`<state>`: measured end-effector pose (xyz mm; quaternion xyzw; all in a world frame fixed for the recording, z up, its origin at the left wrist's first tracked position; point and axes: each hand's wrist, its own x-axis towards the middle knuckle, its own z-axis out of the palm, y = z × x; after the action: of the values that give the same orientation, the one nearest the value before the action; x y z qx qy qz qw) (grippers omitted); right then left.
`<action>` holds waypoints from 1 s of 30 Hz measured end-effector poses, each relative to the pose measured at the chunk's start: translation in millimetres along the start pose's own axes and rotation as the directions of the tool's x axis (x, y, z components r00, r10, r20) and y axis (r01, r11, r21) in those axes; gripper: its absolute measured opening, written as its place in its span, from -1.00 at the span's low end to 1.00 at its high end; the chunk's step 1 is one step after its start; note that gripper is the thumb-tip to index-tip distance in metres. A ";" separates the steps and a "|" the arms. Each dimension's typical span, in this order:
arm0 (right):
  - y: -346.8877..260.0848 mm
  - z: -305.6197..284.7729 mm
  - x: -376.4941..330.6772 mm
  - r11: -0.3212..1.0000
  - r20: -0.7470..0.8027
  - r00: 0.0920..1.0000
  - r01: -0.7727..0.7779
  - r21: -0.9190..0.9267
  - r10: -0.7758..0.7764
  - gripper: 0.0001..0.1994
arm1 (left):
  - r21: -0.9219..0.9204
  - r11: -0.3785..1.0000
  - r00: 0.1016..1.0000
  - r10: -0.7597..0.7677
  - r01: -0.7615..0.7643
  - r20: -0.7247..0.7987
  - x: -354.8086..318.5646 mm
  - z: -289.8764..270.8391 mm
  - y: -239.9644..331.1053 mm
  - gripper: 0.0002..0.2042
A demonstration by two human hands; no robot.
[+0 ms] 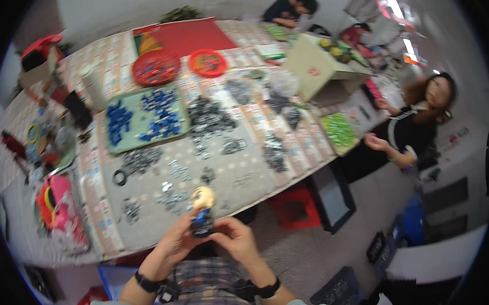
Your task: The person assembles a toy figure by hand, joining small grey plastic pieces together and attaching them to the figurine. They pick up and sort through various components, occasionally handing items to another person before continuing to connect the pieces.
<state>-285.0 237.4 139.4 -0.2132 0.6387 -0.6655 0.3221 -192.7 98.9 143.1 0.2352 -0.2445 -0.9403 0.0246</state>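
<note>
Just past the table's near edge, both hands hold a small toy figure (pixel 202 219) with a pale yellow rounded top, a blue middle and a dark lower part. My left hand (pixel 176 238) is closed around its left side. My right hand (pixel 238 239) pinches the dark lower end from the right. Blur hides the fine detail of the figure and my fingertips. On the table just beyond lie a small pile of silvery pieces (pixel 172 199) and a little dark cluster (pixel 207 175).
A green tray (pixel 137 139) holds blue pieces. Dark grey parts (pixel 210 115) are heaped beside it. Red baskets (pixel 156 83) stand farther back. At left is a pink bundle (pixel 62 199). A cardboard box (pixel 308 68) and a seated person (pixel 420 116) are at right, a red stool (pixel 295 208) below.
</note>
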 end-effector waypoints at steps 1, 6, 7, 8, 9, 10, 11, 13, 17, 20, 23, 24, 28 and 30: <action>-2.2 -0.5 0.3 0.996 0.020 0.999 -0.032 -0.081 0.033 -0.75 | -0.019 1.000 1.000 -0.002 0.001 -0.012 0.6 -5.2 -3.3 -0.48; -14.7 9.4 3.4 0.989 0.087 0.995 0.067 -0.132 -0.055 -0.78 | -0.103 0.995 1.000 -0.002 -0.001 -0.029 -2.0 -30.9 -9.8 -0.56; -21.5 6.7 1.2 0.987 0.079 0.995 0.067 -0.144 -0.056 -0.78 | -0.091 0.995 1.000 -0.027 0.028 0.007 -0.4 -25.5 -9.9 -0.56; -27.8 3.0 -0.9 0.986 0.076 0.996 0.067 -0.155 -0.056 -0.78 | -0.085 0.996 0.999 -0.029 0.031 0.017 0.6 -19.3 -9.0 -0.56; -30.7 0.6 -1.7 0.984 0.089 0.994 0.077 -0.158 -0.064 -0.79 | -0.081 0.996 1.000 -0.023 0.024 0.014 1.8 -15.7 -8.8 -0.55; -32.2 -2.8 -2.8 0.983 0.070 0.995 0.086 -0.162 -0.075 -0.79 | -0.070 0.997 0.999 -0.032 0.034 0.032 3.9 -11.5 -10.0 -0.55; -33.2 -6.3 -4.2 0.984 0.071 0.995 0.085 -0.154 -0.075 -0.80 | -0.071 0.997 0.999 -0.027 0.028 0.020 5.7 -6.4 -11.2 -0.56; -32.6 -10.3 -5.8 0.989 0.039 0.996 0.088 -0.119 -0.084 -0.80 | -0.066 0.997 0.999 -0.026 0.028 0.032 11.8 2.5 -11.0 -0.56; -21.5 -31.8 -9.2 0.988 -0.093 0.989 0.107 -0.111 -0.118 -0.79 | 0.091 0.996 0.999 -0.014 0.011 0.033 35.3 31.1 -13.8 -0.56; -21.8 -56.2 -22.6 0.983 -0.194 0.981 -0.008 -0.185 -0.028 -0.79 | 0.191 0.981 0.992 -0.036 0.013 0.119 48.4 58.3 -18.1 -0.55; -26.9 -86.9 -35.9 0.998 -0.308 0.950 0.051 -0.026 -0.057 -0.80 | 0.243 0.965 0.964 -0.156 0.101 0.216 66.5 88.8 -36.0 -0.58; -29.2 -99.7 -40.4 0.998 -0.308 0.949 0.060 -0.026 -0.065 -0.80 | 0.249 0.964 0.963 -0.152 0.095 0.221 74.4 99.2 -44.4 -0.58; -28.1 -162.6 -45.3 0.983 -0.451 0.877 0.184 -0.002 -0.165 -0.80 | 0.310 0.947 0.948 -0.169 0.081 0.270 130.8 144.4 -76.6 -0.63; -27.7 -200.1 -43.4 0.983 -0.509 0.851 0.177 0.046 -0.129 -0.82 | 0.307 0.951 0.947 -0.116 0.019 0.298 172.5 170.5 -98.1 -0.62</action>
<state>-398.0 409.7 153.6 -0.0673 0.6506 -0.7498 0.0996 -416.7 233.7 153.8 0.0927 -0.3771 -0.9178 -0.0831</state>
